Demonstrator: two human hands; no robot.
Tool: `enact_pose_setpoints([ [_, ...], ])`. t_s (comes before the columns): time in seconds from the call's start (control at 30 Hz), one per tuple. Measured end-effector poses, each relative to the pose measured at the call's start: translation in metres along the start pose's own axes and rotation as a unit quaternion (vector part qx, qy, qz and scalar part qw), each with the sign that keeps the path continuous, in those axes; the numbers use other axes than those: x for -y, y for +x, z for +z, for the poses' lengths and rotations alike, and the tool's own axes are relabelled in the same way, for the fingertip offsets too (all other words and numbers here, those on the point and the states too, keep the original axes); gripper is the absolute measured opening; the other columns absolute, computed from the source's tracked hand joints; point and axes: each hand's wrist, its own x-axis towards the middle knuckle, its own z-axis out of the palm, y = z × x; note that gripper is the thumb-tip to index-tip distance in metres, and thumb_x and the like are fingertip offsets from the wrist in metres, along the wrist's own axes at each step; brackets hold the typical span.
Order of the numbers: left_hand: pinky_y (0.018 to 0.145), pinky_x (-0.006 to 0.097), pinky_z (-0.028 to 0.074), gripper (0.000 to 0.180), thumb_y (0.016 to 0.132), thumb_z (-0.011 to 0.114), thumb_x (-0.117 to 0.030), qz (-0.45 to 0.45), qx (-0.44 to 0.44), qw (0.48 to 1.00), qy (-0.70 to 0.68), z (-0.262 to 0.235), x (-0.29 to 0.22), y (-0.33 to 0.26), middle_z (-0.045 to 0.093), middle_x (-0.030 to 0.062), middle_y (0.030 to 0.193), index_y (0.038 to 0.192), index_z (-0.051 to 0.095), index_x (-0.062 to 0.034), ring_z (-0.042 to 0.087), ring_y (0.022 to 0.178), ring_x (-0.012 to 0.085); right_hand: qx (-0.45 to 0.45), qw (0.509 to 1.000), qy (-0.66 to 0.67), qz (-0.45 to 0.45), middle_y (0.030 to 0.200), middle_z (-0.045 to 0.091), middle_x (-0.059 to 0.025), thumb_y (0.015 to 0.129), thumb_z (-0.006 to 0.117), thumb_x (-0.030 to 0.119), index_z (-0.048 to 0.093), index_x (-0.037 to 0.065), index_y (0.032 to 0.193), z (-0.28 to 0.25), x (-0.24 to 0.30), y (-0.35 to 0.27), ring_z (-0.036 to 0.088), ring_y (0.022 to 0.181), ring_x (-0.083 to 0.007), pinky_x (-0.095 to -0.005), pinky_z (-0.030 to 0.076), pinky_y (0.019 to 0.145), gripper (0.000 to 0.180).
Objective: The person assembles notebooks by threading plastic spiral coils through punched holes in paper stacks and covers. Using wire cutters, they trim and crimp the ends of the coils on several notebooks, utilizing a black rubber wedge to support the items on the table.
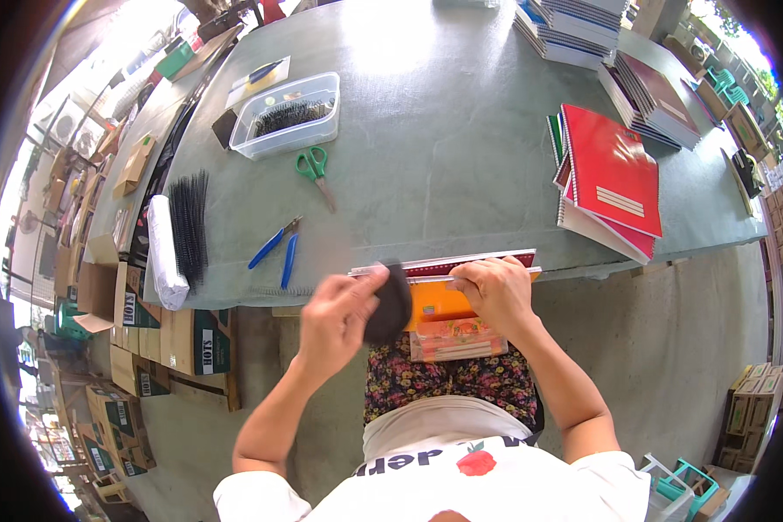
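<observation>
At the table's near edge, my right hand (496, 291) grips the upper edge of a notebook with an orange cover (439, 300), held upright over my lap. Behind its edge shows a dark red cover (470, 265). My left hand (341, 315), slightly blurred, is at the left end of the same edge with its fingers curled together; what they pinch is hidden. Right beside those fingers is a dark rounded thing (388, 306), smeared by motion, its kind unclear. A thin wire coil (280, 291) lies along the table edge left of that hand. A clear orange-printed packet (461, 339) rests in my lap.
Blue-handled cutters (277, 248), green-handled scissors (316, 174) and a plastic tub of black coils (296, 117) lie at left, beside bundled black coils (189, 226) and a white roll (165, 252). Red notebooks (613, 174) and taller notebook stacks (574, 30) stand at right.
</observation>
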Motion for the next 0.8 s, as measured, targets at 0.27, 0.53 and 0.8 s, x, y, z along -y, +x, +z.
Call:
enact_pose_setpoints([
  [0.27, 0.06, 0.036, 0.052, 0.044, 0.074, 0.058, 0.003, 0.013, 0.174, 0.983, 0.055, 0.027, -0.004, -0.022, 0.06, 0.0085, 0.087, 0.117, 0.062, -0.0089, 0.06, 0.07, 0.0191, 0.003, 1.0, 0.027, -0.016, 0.073, 0.067, -0.0034, 0.076, 0.066, 0.025, 0.069, 0.013, 0.076, -0.002, -0.001, 0.0, 0.063, 0.072, -0.0198, -0.035, 0.043, 0.066, 0.013],
  [0.53, 0.06, 0.033, 0.051, 0.044, 0.073, 0.057, 0.008, -0.028, 0.104, 0.993, -0.045, 0.03, -0.012, 0.006, 0.06, 0.0119, 0.091, 0.114, 0.064, -0.0093, 0.06, 0.068, 0.0195, -0.032, 0.999, 0.005, -0.024, 0.076, 0.067, -0.0047, 0.079, 0.064, 0.023, 0.067, 0.011, 0.079, 0.001, -0.002, 0.002, 0.063, 0.073, -0.0205, -0.0347, 0.043, 0.071, 0.012],
  [0.8, 0.067, 0.03, 0.048, 0.043, 0.077, 0.058, 0.006, -0.005, 0.21, 0.976, 0.06, 0.032, -0.015, 0.003, 0.06, 0.011, 0.087, 0.118, 0.061, -0.007, 0.057, 0.075, 0.0207, 0.02, 1.0, 0.01, -0.014, 0.076, 0.066, -0.0091, 0.08, 0.062, 0.019, 0.066, 0.007, 0.081, -0.031, -0.009, -0.006, 0.063, 0.076, -0.025, -0.0367, 0.046, 0.072, 0.012],
])
